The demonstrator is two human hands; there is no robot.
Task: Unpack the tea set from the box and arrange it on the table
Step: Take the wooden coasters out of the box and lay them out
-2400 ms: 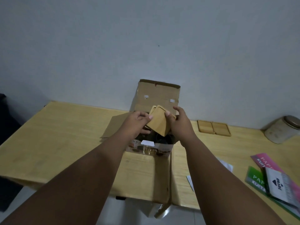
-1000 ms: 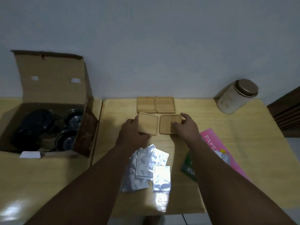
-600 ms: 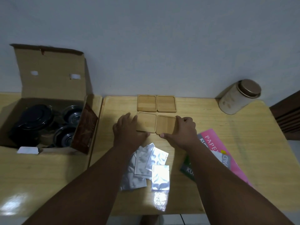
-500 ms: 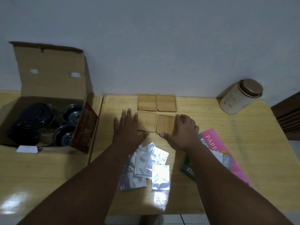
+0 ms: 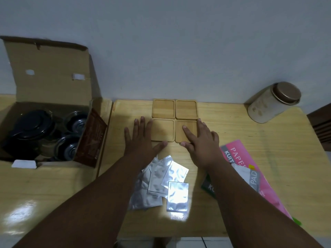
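Note:
Several square wooden coasters lie in a two-by-two block near the wall: far left coaster (image 5: 163,108), far right coaster (image 5: 186,109), near left coaster (image 5: 163,129), near right coaster (image 5: 184,130). My left hand (image 5: 141,140) rests flat on the table, fingers spread, beside the near left coaster. My right hand (image 5: 201,140) lies flat with fingers on the near right coaster. The open cardboard box (image 5: 48,81) at the left holds a dark teapot (image 5: 29,127) and glass cups (image 5: 78,120).
Silver foil sachets (image 5: 164,183) lie in a loose pile between my forearms. Pink and green paper pads (image 5: 250,176) lie at the right. A cream tin (image 5: 274,102) with a bronze lid leans against the wall at far right. The wooden table (image 5: 268,158) has a seam beside the box.
Both hands carried two coasters from the box to the table and set them below the earlier pair. The fingers then opened and flattened; the view has turned right.

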